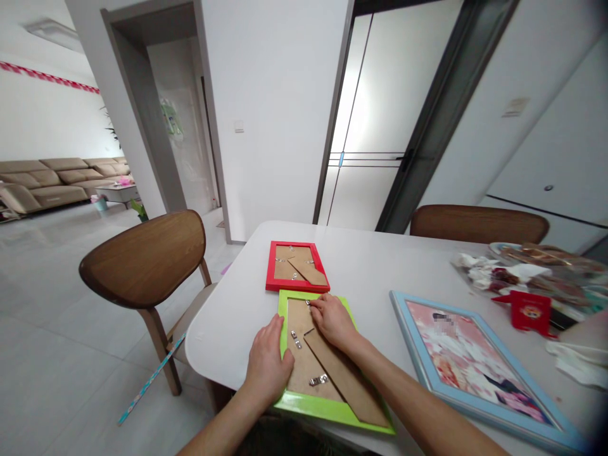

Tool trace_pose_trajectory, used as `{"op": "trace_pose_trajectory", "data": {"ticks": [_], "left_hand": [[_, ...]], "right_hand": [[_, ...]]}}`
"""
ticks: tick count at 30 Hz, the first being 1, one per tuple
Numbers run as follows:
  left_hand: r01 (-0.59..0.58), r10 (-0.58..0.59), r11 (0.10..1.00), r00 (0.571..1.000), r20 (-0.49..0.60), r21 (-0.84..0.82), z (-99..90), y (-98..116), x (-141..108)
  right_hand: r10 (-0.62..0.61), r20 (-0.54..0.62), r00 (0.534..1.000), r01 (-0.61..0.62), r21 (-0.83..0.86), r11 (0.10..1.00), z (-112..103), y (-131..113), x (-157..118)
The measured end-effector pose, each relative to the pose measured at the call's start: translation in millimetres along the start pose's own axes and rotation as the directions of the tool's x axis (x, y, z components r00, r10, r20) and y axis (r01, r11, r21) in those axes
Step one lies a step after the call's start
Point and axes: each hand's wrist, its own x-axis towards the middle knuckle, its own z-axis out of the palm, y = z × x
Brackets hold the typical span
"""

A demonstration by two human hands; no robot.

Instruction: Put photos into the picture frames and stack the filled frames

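Observation:
A green photo frame [327, 410] lies back side up at the table's near edge, its brown backing board [297, 364] showing. My left hand [270, 358] grips the frame's left side, fingers along the rim and thumb towards the board. At the top of the frame, the fingertips of my right hand [332, 322] are closed on a small metal clip [308, 303], partly covered. Two more clips sit at the left [296, 340] and bottom [318, 380] of the board. The stand leg [349, 380] slants across it under my right wrist.
A red photo frame [272, 272] lies face down just beyond the green one. To the right rests a light blue frame [413, 342] with a picture facing up. Tissues, a red card piece [531, 311] and plastic bags clutter the right side. A wooden chair [147, 259] stands left.

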Motion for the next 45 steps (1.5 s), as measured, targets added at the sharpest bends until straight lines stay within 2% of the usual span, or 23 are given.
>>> {"op": "trace_pose_trajectory", "data": {"ticks": [6, 12, 15, 20, 23, 26, 29, 33, 36, 39, 42, 45], "left_hand": [[0.005, -0.005, 1.000, 1.000, -0.009, -0.028, 4.6, 1, 11], [0.001, -0.003, 0.998, 1.000, -0.020, -0.069, 7.6, -2, 13], [0.006, -0.008, 0.995, 1.000, -0.027, -0.097, 8.8, -3, 12], [0.016, -0.024, 0.985, 0.999, -0.043, -0.174, 8.8, -4, 11], [0.035, -0.048, 0.969, 0.998, -0.051, -0.245, 7.0, -3, 12], [0.066, -0.092, 0.939, 0.994, -0.059, -0.339, 2.8, 2, 15], [0.087, -0.126, 0.890, 0.990, -0.059, -0.447, -4.7, 15, 18], [0.142, -0.147, 0.774, 0.988, 0.042, -0.617, -23.4, 27, 18], [0.231, -0.209, 0.688, 0.971, 0.117, -0.688, -47.1, 12, 12], [0.317, -0.291, 0.658, 0.944, 0.159, -0.683, -72.5, -22, 3], [0.373, -0.354, 0.683, 0.921, 0.163, -0.628, -89.0, -55, -2], [0.375, -0.406, 0.760, 0.912, 0.063, -0.531, -95.2, -73, -1]], "right_hand": [[0.024, -0.023, 0.999, -0.025, -0.039, 0.999, 12, 1, 6], [0.023, 0.014, 1.000, -0.023, -0.015, 1.000, 0, -4, 4], [0.033, 0.030, 0.999, -0.034, 0.021, 0.999, -14, -8, -13], [0.005, 0.164, 0.986, -0.008, 0.013, 1.000, -23, -13, -55], [0.030, 0.125, 0.992, -0.035, 0.041, 0.999, -22, -12, -60], [0.040, 0.117, 0.992, -0.046, 0.054, 0.997, -28, -13, -54], [0.033, 0.082, 0.996, -0.038, 0.057, 0.998, -42, -25, -47], [-0.029, 0.025, 0.999, 0.024, 0.176, 0.984, -62, -43, -44], [0.005, -0.028, 1.000, 0.002, 0.237, 0.972, -65, -28, -47], [0.177, -0.014, 0.984, -0.175, 0.089, 0.980, -55, 9, -54], [0.276, 0.072, 0.958, -0.273, -0.050, 0.961, -40, 36, -61], [0.295, 0.103, 0.950, -0.288, -0.080, 0.954, -33, 42, -63]]}}
